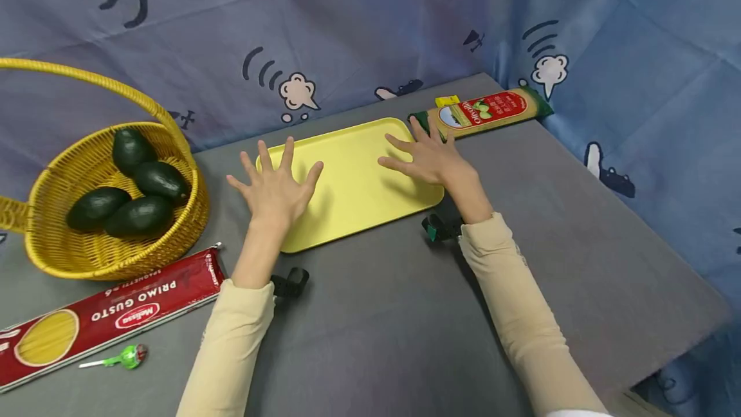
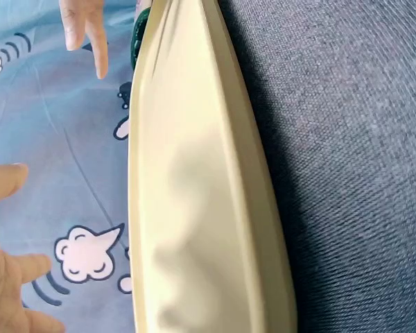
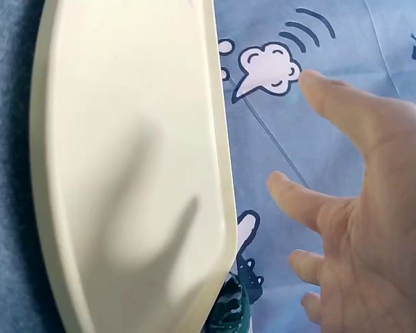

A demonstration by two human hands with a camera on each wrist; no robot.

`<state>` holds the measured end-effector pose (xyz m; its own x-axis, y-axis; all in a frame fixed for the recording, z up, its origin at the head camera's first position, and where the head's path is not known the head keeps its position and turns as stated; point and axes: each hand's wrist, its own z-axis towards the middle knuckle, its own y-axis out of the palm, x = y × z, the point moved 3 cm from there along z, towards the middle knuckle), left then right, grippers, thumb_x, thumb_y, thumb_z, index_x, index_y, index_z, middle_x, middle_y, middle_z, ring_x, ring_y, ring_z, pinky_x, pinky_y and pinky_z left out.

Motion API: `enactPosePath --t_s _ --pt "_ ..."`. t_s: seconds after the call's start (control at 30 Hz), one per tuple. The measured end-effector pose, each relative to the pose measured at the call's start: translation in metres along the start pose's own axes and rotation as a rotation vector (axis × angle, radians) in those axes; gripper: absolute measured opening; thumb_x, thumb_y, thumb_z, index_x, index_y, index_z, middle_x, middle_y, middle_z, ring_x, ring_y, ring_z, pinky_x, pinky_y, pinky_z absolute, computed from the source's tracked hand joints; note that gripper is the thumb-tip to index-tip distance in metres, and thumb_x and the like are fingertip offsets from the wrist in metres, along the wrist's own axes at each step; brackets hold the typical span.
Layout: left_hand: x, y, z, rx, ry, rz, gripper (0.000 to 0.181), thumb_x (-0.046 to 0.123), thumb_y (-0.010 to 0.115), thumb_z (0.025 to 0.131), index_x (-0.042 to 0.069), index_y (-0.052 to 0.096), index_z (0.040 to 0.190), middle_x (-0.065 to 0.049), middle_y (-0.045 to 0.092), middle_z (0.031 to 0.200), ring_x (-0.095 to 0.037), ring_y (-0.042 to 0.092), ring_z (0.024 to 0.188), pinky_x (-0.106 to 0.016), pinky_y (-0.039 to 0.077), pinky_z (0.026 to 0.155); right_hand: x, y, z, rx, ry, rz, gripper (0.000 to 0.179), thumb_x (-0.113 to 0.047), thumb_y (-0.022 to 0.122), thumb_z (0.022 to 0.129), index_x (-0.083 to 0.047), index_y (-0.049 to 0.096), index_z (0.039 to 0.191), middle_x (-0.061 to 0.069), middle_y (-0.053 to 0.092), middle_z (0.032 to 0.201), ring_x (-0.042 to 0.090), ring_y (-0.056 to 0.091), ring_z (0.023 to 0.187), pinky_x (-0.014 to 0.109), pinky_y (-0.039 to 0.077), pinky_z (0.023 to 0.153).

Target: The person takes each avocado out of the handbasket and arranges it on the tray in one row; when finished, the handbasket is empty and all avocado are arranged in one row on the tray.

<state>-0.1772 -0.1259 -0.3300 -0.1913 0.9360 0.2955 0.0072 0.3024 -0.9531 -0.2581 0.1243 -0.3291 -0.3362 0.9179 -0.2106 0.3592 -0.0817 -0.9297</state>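
Observation:
Both hands hover with fingers spread over a yellow tray (image 1: 353,179) that lies on the grey table. My left hand (image 1: 274,192) is above the tray's left end, holding nothing. Over the right end is my right hand (image 1: 431,156), also holding nothing, its fingertips overlapping the near end of a green and gold spaghetti pack (image 1: 486,111) in the head view. Shadows of the fingers fall on the bare tray (image 3: 139,104) in the right wrist view. In the left wrist view, the left hand's fingers (image 2: 7,277) show at the left edge, away from the tray surface.
On the left, a yellow wicker basket (image 1: 43,237) with a tall handle holds several avocados (image 1: 141,216). In front of it lie a red spaghetti pack (image 1: 116,314) and a green lollipop (image 1: 130,356). A small yellow box (image 1: 447,101) sits behind the green pack. Patterned blue cloth hangs behind the table.

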Motion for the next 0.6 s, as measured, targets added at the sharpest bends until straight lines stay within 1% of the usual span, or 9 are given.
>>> enactPosePath --t_s 0.13,0.2,0.3,0.37,0.43,0.5,0.53,0.6 --pt "0.001 0.001 -0.002 0.002 0.013 0.020 0.079 0.072 0.027 0.092 0.028 0.014 0.156 -0.023 0.005 0.158 -0.050 -0.002 0.141 -0.076 0.004 0.103 0.007 0.006 -0.002 0.000 -0.023 0.059 0.079 -0.077 0.027 0.089 -0.032 0.018 0.154 0.016 -0.005 0.159 0.044 -0.013 0.141 0.070 0.004 0.108" --pt "0.001 0.002 -0.004 0.003 0.022 0.026 0.079 0.072 0.028 0.092 0.027 0.015 0.156 -0.023 0.005 0.158 -0.050 -0.001 0.141 -0.075 0.006 0.103 0.011 0.008 -0.004 -0.002 -0.033 0.090 0.079 -0.076 0.030 0.089 -0.031 0.021 0.153 0.015 -0.001 0.160 0.046 -0.009 0.142 0.071 0.008 0.106" --pt "0.001 0.001 -0.007 0.005 0.042 0.025 0.078 0.071 0.029 0.092 0.027 0.016 0.155 -0.023 0.006 0.158 -0.050 0.001 0.141 -0.075 0.007 0.103 0.019 0.008 -0.009 -0.016 -0.049 0.129 0.079 -0.073 0.036 0.089 -0.027 0.028 0.152 0.015 0.005 0.160 0.046 0.001 0.142 0.076 0.014 0.101" --pt "-0.001 -0.001 -0.010 0.007 0.056 0.022 0.078 0.071 0.030 0.092 0.028 0.015 0.155 -0.022 0.005 0.158 -0.050 0.001 0.141 -0.074 0.007 0.104 0.025 0.007 -0.011 -0.021 -0.073 0.162 0.078 -0.070 0.043 0.089 -0.023 0.033 0.151 0.015 0.009 0.159 0.045 0.007 0.142 0.075 0.017 0.101" --pt "-0.004 -0.003 -0.013 0.008 0.071 0.012 0.077 0.070 0.030 0.092 0.029 0.015 0.155 -0.020 0.003 0.159 -0.048 0.000 0.142 -0.073 0.007 0.105 0.031 0.005 -0.011 -0.022 -0.113 0.219 0.075 -0.063 0.053 0.089 -0.018 0.039 0.148 0.014 0.013 0.159 0.041 0.012 0.143 0.071 0.019 0.104" --pt "-0.007 -0.008 -0.017 0.015 0.094 -0.003 0.076 0.070 0.030 0.093 0.029 0.015 0.155 -0.018 0.003 0.159 -0.047 0.001 0.142 -0.072 0.008 0.106 0.037 0.004 -0.011 -0.026 -0.174 0.293 0.071 -0.052 0.064 0.087 -0.013 0.046 0.144 0.013 0.017 0.158 0.038 0.016 0.143 0.064 0.023 0.107" --pt "-0.009 -0.010 -0.019 0.017 0.109 -0.014 0.075 0.070 0.030 0.093 0.030 0.016 0.155 -0.018 0.003 0.159 -0.046 0.002 0.143 -0.071 0.008 0.107 0.040 0.004 -0.011 -0.033 -0.210 0.329 0.068 -0.046 0.069 0.086 -0.011 0.049 0.141 0.014 0.020 0.157 0.037 0.018 0.143 0.061 0.025 0.108" --pt "-0.012 -0.015 -0.025 0.025 0.150 -0.041 0.073 0.069 0.031 0.093 0.031 0.018 0.155 -0.015 0.005 0.160 -0.043 0.004 0.143 -0.069 0.012 0.108 0.045 0.004 -0.010 -0.059 -0.271 0.383 0.064 -0.034 0.076 0.083 -0.007 0.054 0.137 0.015 0.025 0.155 0.037 0.021 0.142 0.059 0.027 0.108"
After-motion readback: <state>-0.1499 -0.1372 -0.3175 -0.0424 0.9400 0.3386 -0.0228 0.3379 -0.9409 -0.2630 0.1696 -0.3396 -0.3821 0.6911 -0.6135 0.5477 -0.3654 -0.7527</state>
